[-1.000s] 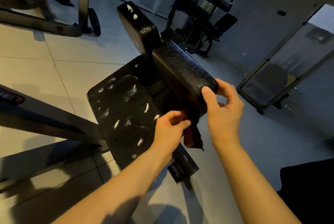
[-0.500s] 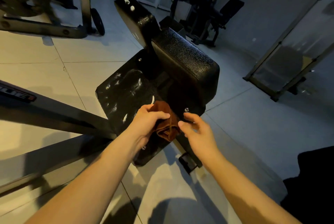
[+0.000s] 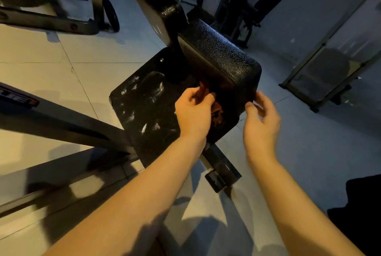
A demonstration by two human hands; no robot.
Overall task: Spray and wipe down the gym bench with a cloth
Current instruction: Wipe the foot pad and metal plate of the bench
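A black textured bench pad point(image 3: 218, 57) stands in the middle of the view, above a flat black base plate point(image 3: 144, 107) flecked with white foam. My left hand point(image 3: 193, 111) grips a brown cloth point(image 3: 217, 112) and presses it against the near side of the pad, under its front edge. Most of the cloth is hidden by my fingers and by shadow. My right hand point(image 3: 260, 120) is at the pad's near right corner, fingertips touching its lower edge, fingers loosely bent. A second upright pad point(image 3: 158, 10) behind carries two white foam spots.
A dark steel frame beam point(image 3: 61, 123) runs in from the left to the base plate. A weight machine with a wheel point(image 3: 111, 16) stands at the back left, another machine point(image 3: 237, 2) behind the bench. A mirror frame point(image 3: 329, 70) leans at the right. Light floor tiles all round.
My left hand has carried the cloth up from the base plate to the pad's near side. My right hand moved away from the cloth to the pad's right corner.
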